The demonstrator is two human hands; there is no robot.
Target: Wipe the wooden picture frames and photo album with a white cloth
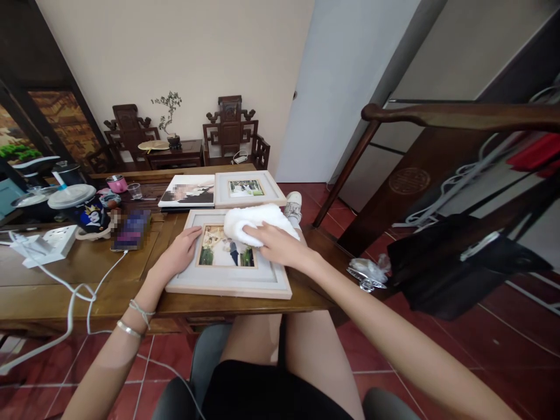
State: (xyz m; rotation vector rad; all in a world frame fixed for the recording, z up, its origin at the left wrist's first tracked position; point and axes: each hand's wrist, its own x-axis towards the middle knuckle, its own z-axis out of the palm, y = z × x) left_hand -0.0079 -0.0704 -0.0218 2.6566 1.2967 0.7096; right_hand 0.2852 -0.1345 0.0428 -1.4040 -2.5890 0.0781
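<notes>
A pale wooden picture frame (227, 283) with a photo lies flat at the near edge of the wooden table (65, 291). My left hand (178, 252) rests flat on the frame's left side, fingers apart. Gripped in my right hand (275, 244) is a white cloth (256, 219), pressed onto the glass at the photo's upper right. Behind it lie a second framed photo (247, 188) and an unframed print (188, 191), side by side.
A phone (130, 230), a white power strip (46, 244) with cables, a pink cup (116, 184), and lidded containers crowd the table's left. A dark wooden handrail (459, 115) and a black bag (455, 265) stand to the right. Carved chairs line the far wall.
</notes>
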